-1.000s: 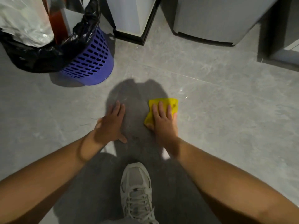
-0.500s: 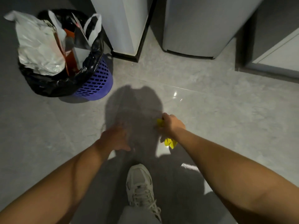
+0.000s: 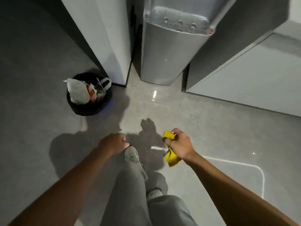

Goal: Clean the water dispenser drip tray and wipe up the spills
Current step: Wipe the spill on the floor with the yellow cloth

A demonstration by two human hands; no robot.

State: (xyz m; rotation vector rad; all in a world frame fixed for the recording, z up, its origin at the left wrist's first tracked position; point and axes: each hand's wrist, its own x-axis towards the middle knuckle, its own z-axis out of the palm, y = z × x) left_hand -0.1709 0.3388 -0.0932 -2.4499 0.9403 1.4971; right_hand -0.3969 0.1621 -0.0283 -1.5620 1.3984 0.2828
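Observation:
The grey water dispenser (image 3: 164, 51) stands ahead against the wall, its slotted drip tray (image 3: 177, 25) near the top of the view with taps above it. A crumpled yellow cloth (image 3: 169, 156) is bunched in my right hand (image 3: 180, 145), held in the air above the grey floor tiles (image 3: 203, 128). My left hand (image 3: 112, 144) hangs curled into a loose fist with nothing in it, just above my front shoe. Both hands are well short of the dispenser.
A purple bin lined with a black bag (image 3: 88, 97), full of rubbish, stands left of the dispenser. A white cabinet (image 3: 104, 38) flanks the dispenser on the left and a grey cupboard (image 3: 254, 66) on the right. My legs and shoes (image 3: 132, 154) are below.
I have risen from crouching on the floor to standing. The right hand lifted the yellow cloth off the tiles and bunched it. The left hand came off the floor and curled shut.

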